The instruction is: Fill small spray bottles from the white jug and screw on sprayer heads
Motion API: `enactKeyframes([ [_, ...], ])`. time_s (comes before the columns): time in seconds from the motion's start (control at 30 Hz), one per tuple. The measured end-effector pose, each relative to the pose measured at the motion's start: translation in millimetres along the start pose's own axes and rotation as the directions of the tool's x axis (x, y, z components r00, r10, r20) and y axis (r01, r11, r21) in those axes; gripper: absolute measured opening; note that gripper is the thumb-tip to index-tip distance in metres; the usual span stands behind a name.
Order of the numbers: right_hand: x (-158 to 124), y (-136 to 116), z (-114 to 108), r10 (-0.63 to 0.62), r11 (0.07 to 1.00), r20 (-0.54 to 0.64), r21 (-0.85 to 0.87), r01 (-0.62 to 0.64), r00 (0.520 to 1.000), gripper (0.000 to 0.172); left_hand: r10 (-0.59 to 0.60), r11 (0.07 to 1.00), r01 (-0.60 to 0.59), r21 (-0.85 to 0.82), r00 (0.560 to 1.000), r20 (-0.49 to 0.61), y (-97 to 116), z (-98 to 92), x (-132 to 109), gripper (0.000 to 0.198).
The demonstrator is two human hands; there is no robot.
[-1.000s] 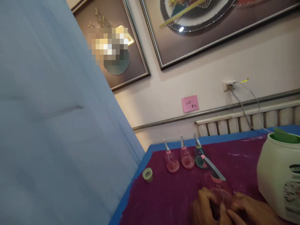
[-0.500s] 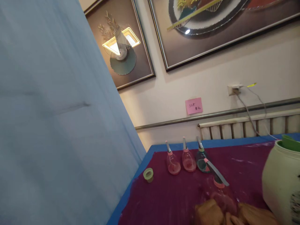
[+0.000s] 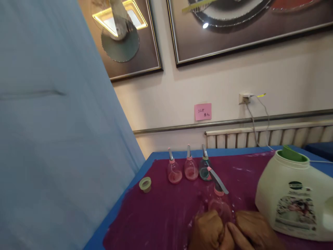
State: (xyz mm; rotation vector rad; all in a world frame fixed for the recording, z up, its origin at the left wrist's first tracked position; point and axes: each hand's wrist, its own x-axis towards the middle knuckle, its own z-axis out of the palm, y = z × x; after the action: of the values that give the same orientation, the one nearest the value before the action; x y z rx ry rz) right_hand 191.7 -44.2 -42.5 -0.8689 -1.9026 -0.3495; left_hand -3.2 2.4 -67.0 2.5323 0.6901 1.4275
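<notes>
Both my hands are closed round the base of a small clear pink bottle (image 3: 220,203) with a pink collar and a long grey spout, low in the head view. My left hand (image 3: 206,231) is fisted on its left side. My right hand (image 3: 253,231) wraps its right side, thumb touching the left hand. The bottle tilts, its spout pointing up and to the left. Three similar small bottles stand in a row behind: two pink ones (image 3: 174,171) (image 3: 191,168) and a darker greenish one (image 3: 205,169).
A big cream jug (image 3: 293,201) with a green spout insert stands at the right on the maroon cloth (image 3: 161,218). A loose pale green cap (image 3: 145,184) lies at the left. A blue sheet (image 3: 52,139) fills the left. Behind are a radiator, a wall socket and framed pictures.
The view swung down and to the right, showing more of the jug. My hands stayed closed on the bottle; the other bottles and cap did not move.
</notes>
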Motion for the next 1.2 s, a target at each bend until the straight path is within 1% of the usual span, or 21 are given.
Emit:
enactKeyframes([
  [0.13,6,0,-7,-0.005,1.000,0.051,-0.008,0.006,0.999,0.044,-0.021,0.998,0.024,-0.050,0.998,0.055,16,-5.4,8,0.041],
  [0.2,9,1,-9,-0.012,1.000,0.047,-0.005,0.012,0.999,0.044,-0.016,0.996,0.019,-0.083,0.999,0.038,22,-5.2,12,0.039],
  [0.27,10,2,-10,-0.008,1.000,0.049,0.004,0.008,0.999,0.043,0.018,0.992,-0.016,-0.123,1.000,0.016,28,-5.5,15,0.038],
  [0.37,9,6,-11,0.011,1.000,0.070,0.023,-0.013,0.997,0.042,-0.011,0.986,0.023,-0.166,0.997,0.075,36,-8.3,18,0.034],
  [0.43,7,8,-12,0.026,0.999,0.082,0.029,-0.028,0.996,0.041,-0.032,0.985,0.049,-0.166,0.994,0.102,39,-10.2,19,0.033],
  [0.73,4,16,-13,0.050,0.998,0.092,0.038,-0.054,0.995,0.043,-0.017,0.977,0.046,-0.208,0.990,0.142,40,-9.2,22,0.035],
  [1.2,9,10,-15,0.046,0.999,0.096,0.014,-0.047,0.994,0.042,-0.015,0.977,0.044,-0.210,0.990,0.137,39,-6.6,19,0.032],
])
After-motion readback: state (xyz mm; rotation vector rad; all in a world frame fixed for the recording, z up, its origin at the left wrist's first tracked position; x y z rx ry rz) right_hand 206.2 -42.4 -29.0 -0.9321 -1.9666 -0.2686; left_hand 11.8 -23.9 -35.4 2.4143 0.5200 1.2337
